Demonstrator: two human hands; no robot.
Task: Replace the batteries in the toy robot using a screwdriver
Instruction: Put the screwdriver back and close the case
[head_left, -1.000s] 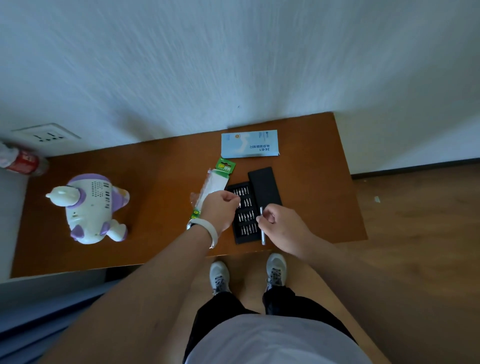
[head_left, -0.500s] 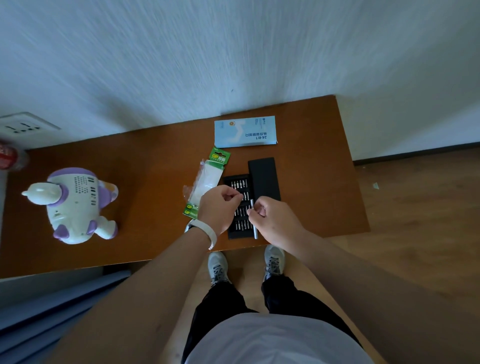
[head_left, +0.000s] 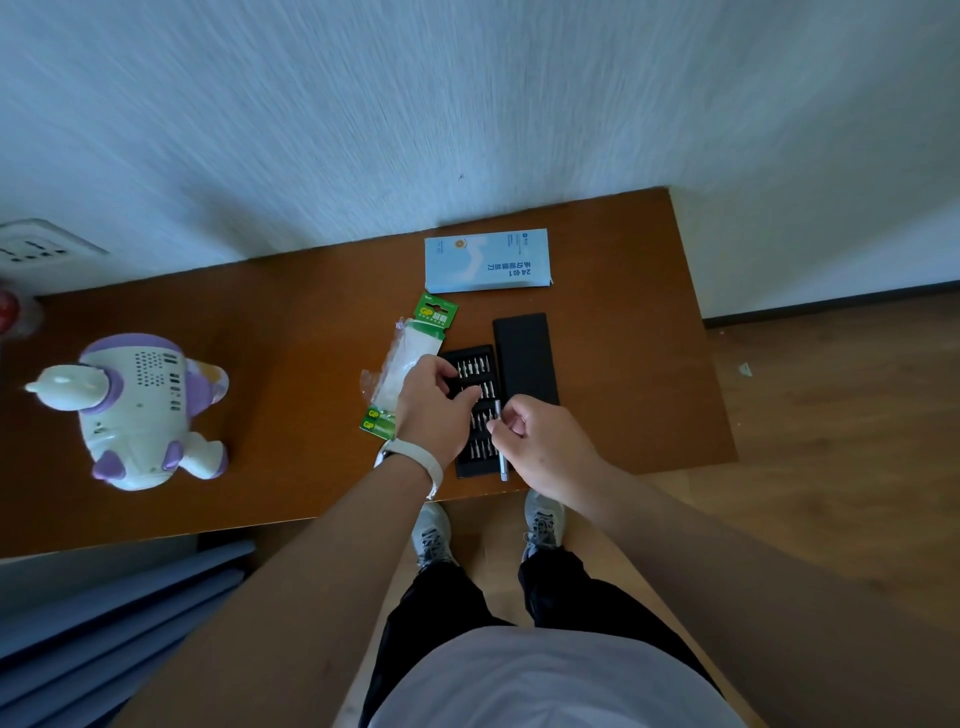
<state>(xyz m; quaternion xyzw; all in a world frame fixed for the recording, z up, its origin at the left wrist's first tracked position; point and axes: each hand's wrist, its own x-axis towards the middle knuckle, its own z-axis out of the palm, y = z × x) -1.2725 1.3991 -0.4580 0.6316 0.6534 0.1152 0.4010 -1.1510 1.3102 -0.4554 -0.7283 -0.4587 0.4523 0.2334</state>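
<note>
- The wooden table (head_left: 291, 322) carries everything; the toy robot (head_left: 140, 410) lies at its left end, grille side up, well apart from both hands; I judge its battery cover not yet opened.
- The blue kit box (head_left: 485, 260) sits near the wall; the black lid (head_left: 524, 358) lies just beside the bit tray (head_left: 475, 457); the green battery pack (head_left: 415, 353) lies just left of the tray.
- The left hand (head_left: 431, 410) is over the tray, fingers curled, thumb and forefinger drawn toward a row of bits; whether a bit is pinched between them I cannot tell.
- The right hand (head_left: 550, 447) grips the slim screwdriver handle (head_left: 502, 467), fingers clamped round its upper part; its lower end points toward the table's near edge.
- The step in hand looks like choosing and fitting a bit; best to pull one bit straight up so its neighbours stay seated; keep the handle steady and close; push the bit fully home before reaching for the robot; a loose or wrong-sized bit could strip the cover screw.
</note>
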